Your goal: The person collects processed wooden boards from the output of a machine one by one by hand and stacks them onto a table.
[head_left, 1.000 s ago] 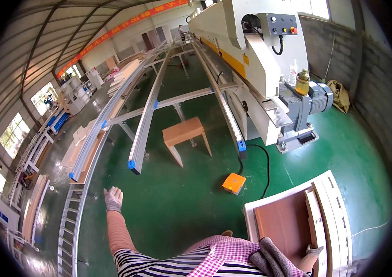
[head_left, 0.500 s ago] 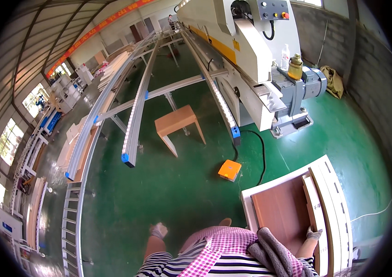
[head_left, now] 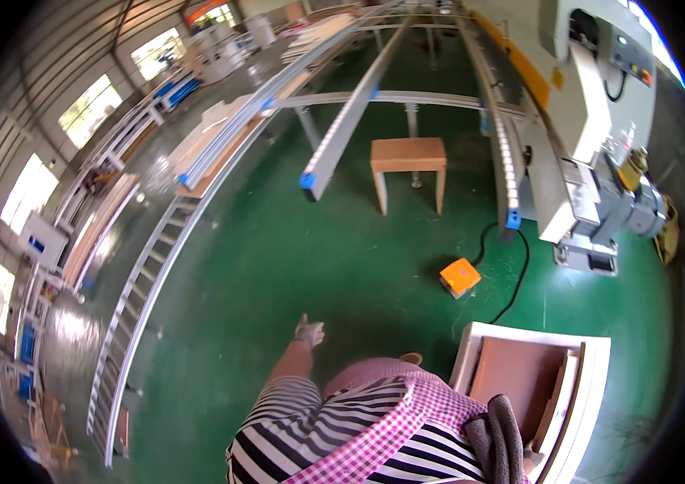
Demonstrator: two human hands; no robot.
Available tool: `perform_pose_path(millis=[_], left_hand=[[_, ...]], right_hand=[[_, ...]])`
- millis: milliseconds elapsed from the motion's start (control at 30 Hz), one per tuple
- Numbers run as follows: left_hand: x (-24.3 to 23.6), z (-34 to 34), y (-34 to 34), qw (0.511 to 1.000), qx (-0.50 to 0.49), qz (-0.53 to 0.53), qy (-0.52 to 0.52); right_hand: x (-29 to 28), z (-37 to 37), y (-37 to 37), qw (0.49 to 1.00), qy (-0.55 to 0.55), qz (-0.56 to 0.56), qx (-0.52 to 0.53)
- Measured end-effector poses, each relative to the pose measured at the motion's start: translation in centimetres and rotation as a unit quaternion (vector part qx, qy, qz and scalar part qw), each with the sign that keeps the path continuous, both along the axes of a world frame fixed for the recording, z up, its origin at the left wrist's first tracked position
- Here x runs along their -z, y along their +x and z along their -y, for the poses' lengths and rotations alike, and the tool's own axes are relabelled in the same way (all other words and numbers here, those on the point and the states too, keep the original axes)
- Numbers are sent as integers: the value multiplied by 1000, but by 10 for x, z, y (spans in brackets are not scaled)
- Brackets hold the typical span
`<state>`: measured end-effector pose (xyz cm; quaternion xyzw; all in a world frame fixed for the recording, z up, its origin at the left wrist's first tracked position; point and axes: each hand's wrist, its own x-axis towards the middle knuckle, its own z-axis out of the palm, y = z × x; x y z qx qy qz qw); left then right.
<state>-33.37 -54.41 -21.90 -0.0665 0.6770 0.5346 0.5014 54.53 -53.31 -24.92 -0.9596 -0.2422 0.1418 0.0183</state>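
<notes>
A white industrial machine [head_left: 588, 105] stands at upper right on the green floor [head_left: 229, 315], beside a roller rail [head_left: 503, 145]. At lower right, next to the person, sits a white-rimmed box [head_left: 595, 371] with a brown panel [head_left: 520, 371] inside. The brown stool [head_left: 408, 149] stands farther off, the orange foot pedal [head_left: 461, 277] nearer. The hands are well apart: the gloved left hand [head_left: 308, 331] is empty, thumb away from fingers; the right hand [head_left: 531, 461], partly hidden by a gray towel [head_left: 497, 440], is at the box, its grip unclear.

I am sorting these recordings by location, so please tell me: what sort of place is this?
Most likely a woodworking workshop: a large pale machine stands beside long metal rails, and pale boards lie stacked farther back.
</notes>
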Motion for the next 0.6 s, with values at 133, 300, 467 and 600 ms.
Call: perform_pose_path(millis=[133,300,467,600], left_hand=[[-47,-2,48,994,102,42,-25],[-1,27,32,990,118,49,-61],[110,118,-20,901,-205,374,74],[123,104,-12,994,40,-36,-95]], right_hand=[[-32,-16,-34,997,11,50,50],[-51,-27,-57,996,19,56,70],[-62,-47,-63,998,19,31,54],[-43,-18,-43,997,41,-8,65]])
